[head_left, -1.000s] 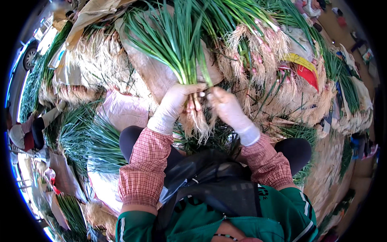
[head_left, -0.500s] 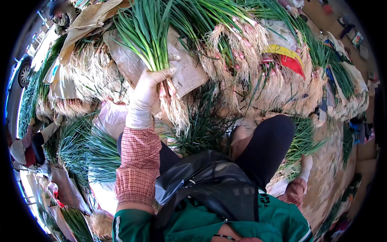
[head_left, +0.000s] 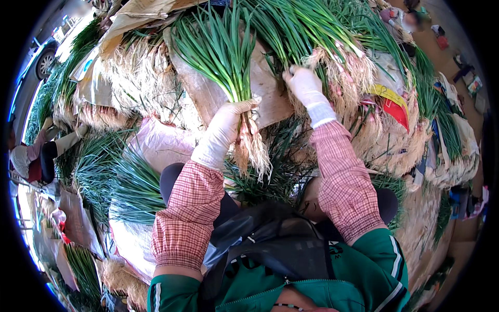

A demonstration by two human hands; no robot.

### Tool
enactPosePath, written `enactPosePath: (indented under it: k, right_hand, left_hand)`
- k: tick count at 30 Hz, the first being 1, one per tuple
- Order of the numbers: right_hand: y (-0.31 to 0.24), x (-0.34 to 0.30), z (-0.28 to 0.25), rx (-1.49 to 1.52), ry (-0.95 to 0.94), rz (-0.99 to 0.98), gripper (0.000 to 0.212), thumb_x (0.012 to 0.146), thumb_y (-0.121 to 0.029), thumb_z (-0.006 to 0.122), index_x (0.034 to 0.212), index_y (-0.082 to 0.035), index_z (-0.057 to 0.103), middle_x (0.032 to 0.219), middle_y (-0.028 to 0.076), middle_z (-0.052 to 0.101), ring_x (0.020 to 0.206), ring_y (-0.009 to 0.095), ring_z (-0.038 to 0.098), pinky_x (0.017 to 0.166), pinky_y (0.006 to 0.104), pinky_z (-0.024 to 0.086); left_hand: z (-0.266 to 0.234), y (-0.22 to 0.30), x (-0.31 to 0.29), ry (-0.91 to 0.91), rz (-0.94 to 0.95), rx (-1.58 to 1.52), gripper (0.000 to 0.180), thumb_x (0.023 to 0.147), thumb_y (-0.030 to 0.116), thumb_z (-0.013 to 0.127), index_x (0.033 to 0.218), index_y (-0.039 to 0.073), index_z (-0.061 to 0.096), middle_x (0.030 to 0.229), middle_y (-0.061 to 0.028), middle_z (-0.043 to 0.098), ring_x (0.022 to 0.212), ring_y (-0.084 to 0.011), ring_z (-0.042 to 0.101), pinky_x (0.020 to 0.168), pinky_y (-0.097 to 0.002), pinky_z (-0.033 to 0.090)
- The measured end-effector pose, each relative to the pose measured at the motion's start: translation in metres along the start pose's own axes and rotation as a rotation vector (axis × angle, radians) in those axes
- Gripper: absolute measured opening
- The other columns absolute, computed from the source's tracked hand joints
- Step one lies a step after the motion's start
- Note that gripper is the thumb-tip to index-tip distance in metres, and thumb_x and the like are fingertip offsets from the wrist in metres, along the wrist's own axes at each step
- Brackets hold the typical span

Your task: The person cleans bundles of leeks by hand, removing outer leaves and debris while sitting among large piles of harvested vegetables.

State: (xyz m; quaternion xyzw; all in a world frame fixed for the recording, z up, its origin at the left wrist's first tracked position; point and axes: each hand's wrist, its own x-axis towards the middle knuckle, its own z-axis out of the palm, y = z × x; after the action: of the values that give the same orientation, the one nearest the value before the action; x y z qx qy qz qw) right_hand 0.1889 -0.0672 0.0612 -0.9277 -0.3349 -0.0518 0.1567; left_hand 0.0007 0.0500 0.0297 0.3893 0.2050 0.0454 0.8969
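My left hand [head_left: 231, 120], in a pale glove, is closed around a bunch of green onions [head_left: 228, 62]. Their leaves fan out away from me, and the pale roots [head_left: 253, 153] hang below my fist toward my lap. Farther right, my gloved right hand [head_left: 304, 86] has its fingers curled on stems at the left edge of a pile of green onions [head_left: 312, 31]; the fingertips are partly lost among the stems. Between the two hands lies a flat tan sheet [head_left: 270, 106] that looks like cardboard or sacking.
Rooted onions [head_left: 140, 73] are heaped at the far left, beside crumpled brown paper [head_left: 143, 18]. Loose green leaves [head_left: 138, 182] lie left of my knees. A yellow and red strip [head_left: 395, 106] sits among the roots at right. Another person [head_left: 36, 156] works at the left edge.
My right hand has come up from low on the right, beside my knee, to the onion pile. My left hand still grips its bunch, now farther right in the picture as the view has shifted.
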Motion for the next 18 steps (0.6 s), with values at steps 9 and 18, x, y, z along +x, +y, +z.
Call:
enactPosePath:
  k: [9, 18]
  right_hand:
    - [-0.026, -0.104, 0.023, 0.15, 0.22, -0.493, 0.016, 0.087, -0.024, 0.059, 0.09, -0.008, 0.063, 0.064, 0.009, 0.062, 0.054, 0.028, 0.061, 0.05, 0.0375, 0.048]
    - [0.042, -0.097, 0.014, 0.259, 0.047, -0.265, 0.029, 0.09, -0.024, 0.056, 0.115, -0.009, 0.059, 0.081, 0.016, 0.067, 0.068, 0.027, 0.067, 0.061, 0.0373, 0.053]
  left_hand:
    - [0.015, -0.003, 0.001, 0.219, 0.157, 0.377, 0.029, 0.081, 0.019, 0.072, 0.063, -0.002, 0.063, 0.048, -0.0126, 0.059, 0.028, -0.0131, 0.046, 0.027, -0.0243, 0.032]
    - [0.002, 0.009, -0.007, 0.171, 0.249, 0.339, 0.024, 0.081, 0.017, 0.071, 0.068, -0.002, 0.063, 0.049, -0.0088, 0.06, 0.03, -0.0113, 0.048, 0.028, -0.0221, 0.032]
